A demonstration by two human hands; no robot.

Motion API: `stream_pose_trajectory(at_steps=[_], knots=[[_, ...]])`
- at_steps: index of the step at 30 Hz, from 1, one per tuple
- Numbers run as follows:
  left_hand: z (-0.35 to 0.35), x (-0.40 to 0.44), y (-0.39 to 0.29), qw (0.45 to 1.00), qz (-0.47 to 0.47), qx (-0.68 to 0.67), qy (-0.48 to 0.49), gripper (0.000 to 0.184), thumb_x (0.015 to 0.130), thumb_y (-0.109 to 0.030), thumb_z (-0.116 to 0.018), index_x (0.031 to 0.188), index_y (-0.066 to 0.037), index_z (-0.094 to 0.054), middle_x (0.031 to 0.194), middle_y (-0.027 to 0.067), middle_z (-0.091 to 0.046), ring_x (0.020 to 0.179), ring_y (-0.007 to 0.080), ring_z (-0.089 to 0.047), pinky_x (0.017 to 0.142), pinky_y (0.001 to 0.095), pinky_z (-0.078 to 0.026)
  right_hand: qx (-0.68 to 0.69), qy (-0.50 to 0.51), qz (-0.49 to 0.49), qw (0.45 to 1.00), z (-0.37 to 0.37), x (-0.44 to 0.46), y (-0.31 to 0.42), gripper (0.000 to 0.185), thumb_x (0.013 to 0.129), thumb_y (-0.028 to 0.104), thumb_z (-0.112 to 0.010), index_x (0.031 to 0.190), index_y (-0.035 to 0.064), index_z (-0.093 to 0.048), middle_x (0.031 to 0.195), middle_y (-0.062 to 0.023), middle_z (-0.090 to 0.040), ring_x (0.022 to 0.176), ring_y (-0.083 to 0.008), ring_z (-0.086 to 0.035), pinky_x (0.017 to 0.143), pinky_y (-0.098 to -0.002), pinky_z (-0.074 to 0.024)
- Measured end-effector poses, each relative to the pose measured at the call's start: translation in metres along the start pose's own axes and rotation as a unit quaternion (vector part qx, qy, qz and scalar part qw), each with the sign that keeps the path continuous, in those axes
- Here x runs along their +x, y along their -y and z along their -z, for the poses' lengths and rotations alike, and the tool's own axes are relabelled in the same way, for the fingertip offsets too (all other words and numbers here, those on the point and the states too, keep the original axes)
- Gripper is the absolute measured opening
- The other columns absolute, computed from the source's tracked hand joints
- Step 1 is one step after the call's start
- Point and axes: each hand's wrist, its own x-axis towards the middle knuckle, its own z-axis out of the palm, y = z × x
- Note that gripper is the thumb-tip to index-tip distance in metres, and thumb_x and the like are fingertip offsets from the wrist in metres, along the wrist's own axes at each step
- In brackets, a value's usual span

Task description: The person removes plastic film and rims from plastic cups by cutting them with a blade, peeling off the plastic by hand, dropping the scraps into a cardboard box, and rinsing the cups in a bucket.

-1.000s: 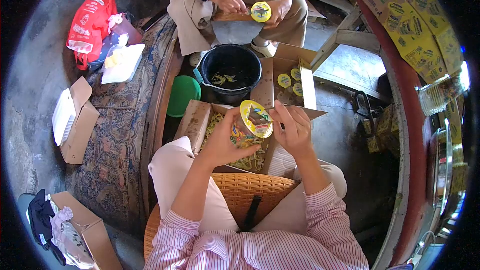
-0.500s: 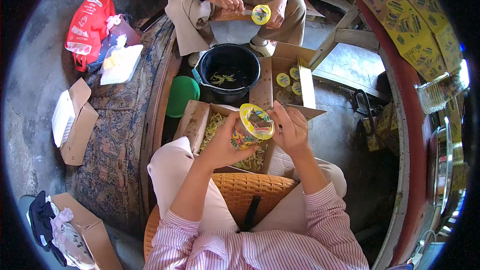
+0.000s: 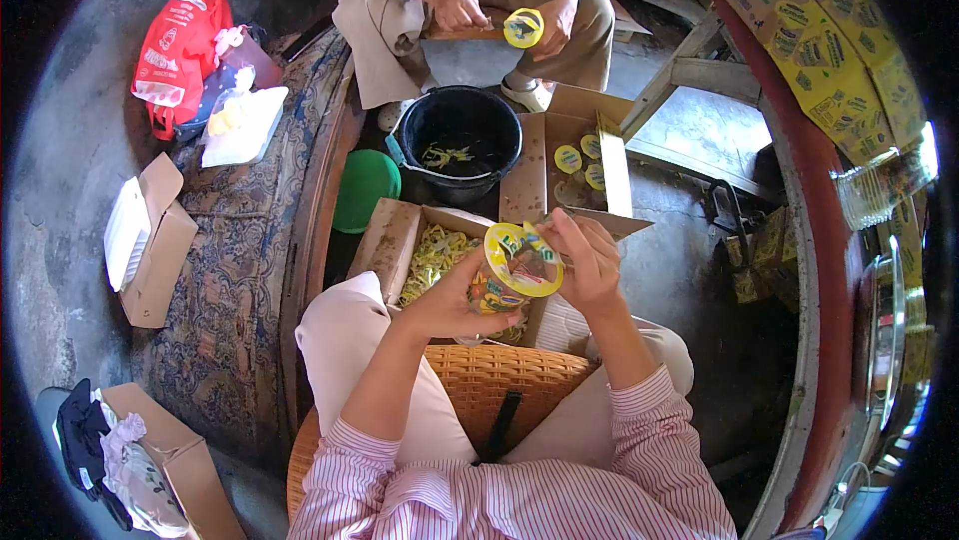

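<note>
At the centre of the frame, the left hand [image 3: 445, 302] curls part-closed around a clear plastic cup [image 3: 519, 265], tilted above a carton [image 3: 384, 245] of yellow strips [image 3: 432, 258], while the right hand [image 3: 587, 265] bunches its fingers at the rim's upper right, their grip unclear. The step seems to be work on that rim, calling for a steady cup.

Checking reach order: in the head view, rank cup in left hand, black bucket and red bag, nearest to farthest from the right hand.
From the right hand:
1. Cup: right beside it, on its left, in the left hand.
2. Black bucket: ahead and to the left.
3. Red bag: far left, ahead.
</note>
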Motion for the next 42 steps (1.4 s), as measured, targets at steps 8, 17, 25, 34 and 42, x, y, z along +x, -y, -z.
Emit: stream_pose_trajectory(at_steps=[8, 17, 25, 34, 42], knots=[[0.012, -0.002, -0.007, 0.992, 0.062, -0.044, 0.097, 0.073, 0.066, -0.006, -0.072, 0.128, -0.003, -0.033, 0.114, 0.0071, -0.050, 0.103, 0.0131, -0.050, 0.089, 0.0291, -0.041, 0.006, -0.015, 0.007, 1.000, 0.000, 0.001, 0.004, 0.040, 0.067, -0.003, -0.067, 0.104, -0.0089, -0.054, 0.067, -0.0104, -0.058, 0.055, -0.0218, -0.055, 0.051, -0.0302, -0.0459], [0.008, 0.011, 0.001, 0.977, -0.081, 0.176, -0.083, 0.076, 0.065, -0.005, -0.068, 0.130, 0.000, -0.029, 0.124, 0.0104, -0.044, 0.118, 0.0189, -0.040, 0.099, 0.0321, -0.031, -0.048, 0.009, -0.013, 0.999, 0.001, -0.001, -0.009, 0.044, 0.064, -0.009, -0.061, 0.108, -0.0071, -0.054, 0.066, -0.0084, -0.056, 0.057, -0.0213, -0.054, 0.056, -0.0312, -0.0465], [0.001, 0.018, 0.008, 0.940, -0.108, 0.285, -0.157, 0.060, 0.063, -0.015, -0.071, 0.115, -0.001, -0.044, 0.102, 0.0149, -0.058, 0.095, 0.0291, -0.057, 0.084, 0.0355, -0.043, -0.041, 0.026, -0.012, 0.999, -0.005, -0.008, -0.006, 0.045, 0.064, -0.010, -0.061, 0.108, -0.0069, -0.054, 0.068, -0.0090, -0.056, 0.056, -0.0211, -0.053, 0.055, -0.0311, -0.0470], [0.006, 0.010, 0.003, 0.980, -0.050, 0.182, -0.058, 0.053, 0.063, -0.006, -0.071, 0.112, -0.002, -0.050, 0.104, 0.0053, -0.057, 0.094, 0.0126, -0.053, 0.084, 0.0277, -0.043, -0.015, 0.028, -0.001, 0.999, -0.002, -0.010, -0.004, 0.047, 0.063, -0.004, -0.065, 0.109, -0.0079, -0.053, 0.072, -0.0113, -0.058, 0.059, -0.0240, -0.056, 0.058, -0.0323, -0.0486], [0.010, 0.005, -0.002, 0.997, 0.018, 0.067, 0.016, 0.045, 0.064, -0.005, -0.070, 0.106, -0.004, -0.054, 0.090, 0.0005, -0.060, 0.081, 0.0080, -0.055, 0.076, 0.0253, -0.045, 0.020, 0.019, 0.008, 1.000, -0.005, -0.010, 0.000, 0.048, 0.062, -0.002, -0.066, 0.108, -0.0083, -0.053, 0.071, -0.0119, -0.059, 0.058, -0.0239, -0.055, 0.058, -0.0324, -0.0487]])
